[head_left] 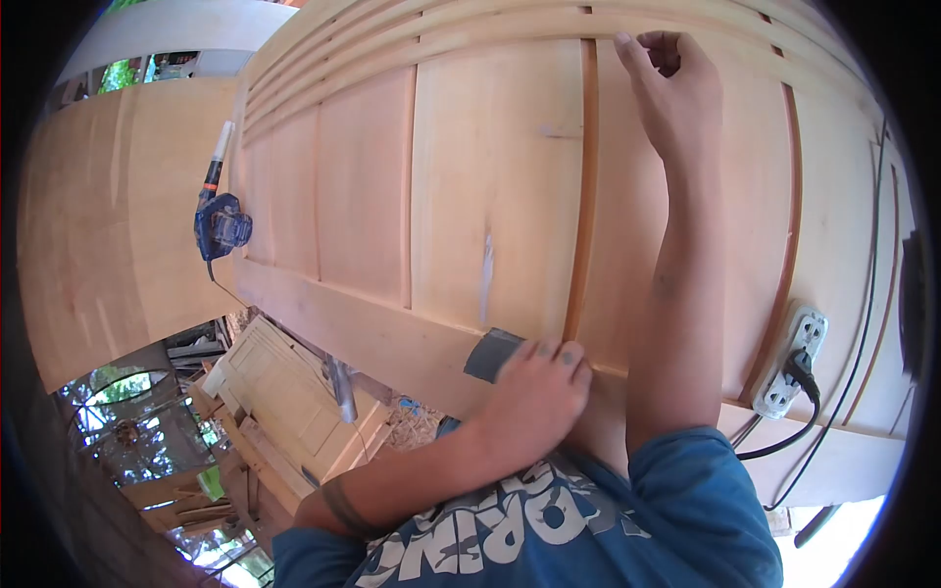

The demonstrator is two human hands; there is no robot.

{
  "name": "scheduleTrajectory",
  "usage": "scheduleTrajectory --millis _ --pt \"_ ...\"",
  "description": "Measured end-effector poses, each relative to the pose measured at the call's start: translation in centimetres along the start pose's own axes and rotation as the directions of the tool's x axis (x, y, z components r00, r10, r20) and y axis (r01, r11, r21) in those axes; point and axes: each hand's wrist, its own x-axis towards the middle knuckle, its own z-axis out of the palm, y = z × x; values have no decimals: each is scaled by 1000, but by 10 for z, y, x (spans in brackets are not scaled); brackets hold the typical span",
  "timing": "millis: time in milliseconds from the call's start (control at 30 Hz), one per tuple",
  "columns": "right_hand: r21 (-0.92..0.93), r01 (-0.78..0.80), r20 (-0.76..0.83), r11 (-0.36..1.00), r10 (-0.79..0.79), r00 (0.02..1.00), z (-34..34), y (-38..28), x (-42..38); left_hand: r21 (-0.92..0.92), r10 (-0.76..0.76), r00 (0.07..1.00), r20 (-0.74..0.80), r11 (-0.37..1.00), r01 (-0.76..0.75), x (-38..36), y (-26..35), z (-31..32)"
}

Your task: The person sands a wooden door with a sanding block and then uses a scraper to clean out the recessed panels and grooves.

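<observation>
A dark grey sheet of sandpaper [493,355] lies over the lower rail of a large pale wooden panel [500,196]. My left hand [541,392] is bent over the near edge of that rail, its curled fingers at the right end of the sandpaper and gripping it there. The fingertips and part of the sheet are hidden. Farther up, my right hand [678,73] is held over the panel close to the long slats [510,29]. Its fingers curl inward with the thumb beside them, and nothing shows in the hollow between.
A blue power sander [222,223] stands at the panel's left end, by a flat board [88,216]. On the right, a white power strip [790,361] with a black plug and cable [816,416] lies on the panel. More panelled wood [279,382] lies lower left.
</observation>
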Motion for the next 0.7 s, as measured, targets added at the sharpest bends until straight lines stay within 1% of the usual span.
scheduleTrajectory --millis 67,133,200,233,267,300,367,433,467,533,567,600,700 --pt "-28 -37 -9 999 37 999 -4 -2 -3 -61 -105 993 61 992 109 -18 -29 5" --pt "-1 -35 -24 999 35 999 -5 -2 -4 -12 -255 965 51 967 256 -53 -81 -9" --pt "40 -26 -16 999 27 1000 -2 -1 -4 -1 -293 956 -23 956 293 -72 -109 -15" --pt "62 -21 -6 998 21 1000 0 2 -3 2 -304 951 -59 952 305 -74 -114 -16" --pt "81 -11 0 997 11 1000 0 4 -1 -22 -203 977 -64 979 202 -70 -105 -5" --pt "67 -12 -12 998 13 1000 -1 3 1 -43 -100 992 -77 994 97 -54 -81 4" --pt "36 -22 -14 999 23 1000 0 1 -2 -99 -53 998 -25 994 50 -19 -19 8" --pt "19 -27 -20 999 27 999 -3 0 0 -106 -33 996 -81 994 25 -20 -21 10" --pt "8 -34 -16 999 34 999 -4 2 0 -114 -31 994 -104 993 19 -22 -22 13" --pt "60 -5 -66 998 9 998 -5 -3 -2 -89 -176 984 -31 981 172 -48 -71 1" --pt "91 15 -100 996 -5 995 -3 -6 -1 -10 -211 975 -69 978 210 -63 -98 -4" --pt "77 18 -90 997 -11 996 0 -8 -2 68 -239 965 -108 966 248 -68 -110 -10" --pt "44 43 -92 998 -39 995 2 -6 -1 -63 -220 975 -35 974 218 -58 -89 8"
